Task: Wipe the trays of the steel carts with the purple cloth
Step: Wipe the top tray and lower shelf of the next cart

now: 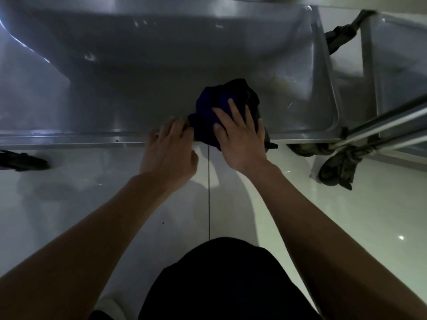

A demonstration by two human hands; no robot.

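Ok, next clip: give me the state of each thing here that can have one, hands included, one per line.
Purple cloth: bunched up, lying on the tray at its near edge.
Right hand: flat on the cloth, fingers straight, pressing it down.
Left hand: at the tray's near rim, fingers touching the cloth's left edge; grip unclear.
Steel tray: dim, reflective, with a brownish smear to the right of the cloth.
Neighbouring cart: beside it on the right, untouched.
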